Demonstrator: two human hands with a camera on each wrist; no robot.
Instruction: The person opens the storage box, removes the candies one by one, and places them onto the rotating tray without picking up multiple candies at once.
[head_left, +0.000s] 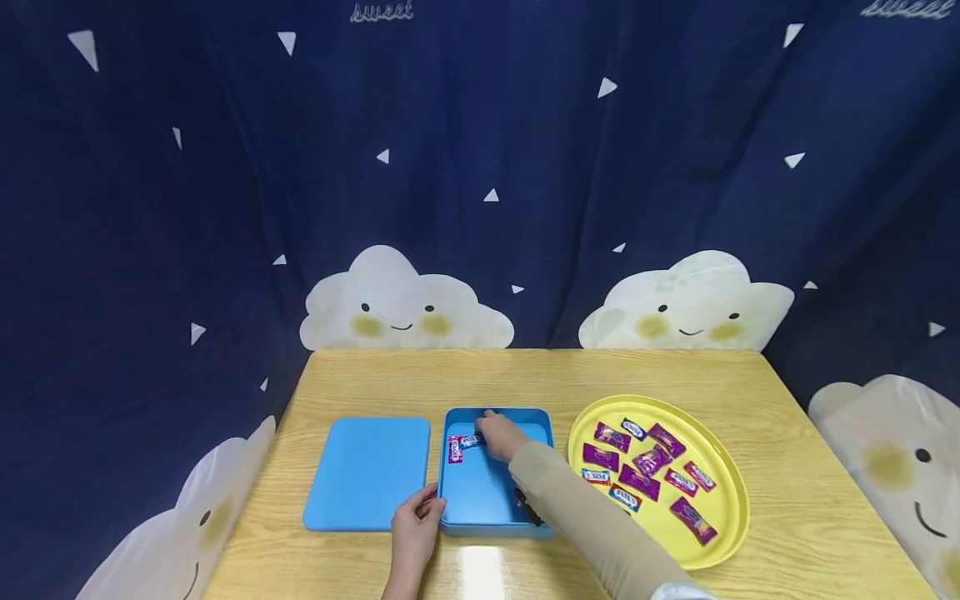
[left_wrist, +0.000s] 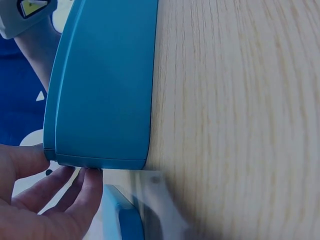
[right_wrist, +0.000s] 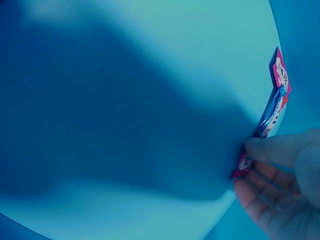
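Inside the blue box [head_left: 480, 493], my right hand [head_left: 501, 435] is at the far wall. Its thumb and fingers pinch a small pink-wrapped candy [right_wrist: 244, 164], seen partly behind the fingers in the right wrist view. A blue-wrapped candy [head_left: 471, 441] and a pink-wrapped candy [head_left: 455, 450] lie near it in the box's far left part. My left hand [head_left: 415, 525] touches the box's outer wall near the front left corner. In the left wrist view its fingertips [left_wrist: 92, 175] rest against the wall, with the thumb at the rim.
A flat blue lid [head_left: 367, 475] lies left of the box on the wooden table [head_left: 540, 371]. To the right stands a round yellow tray [head_left: 738, 500] holding several candies in purple, pink, red and blue wrappers. A dark blue curtain [head_left: 465, 108] hangs behind the table.
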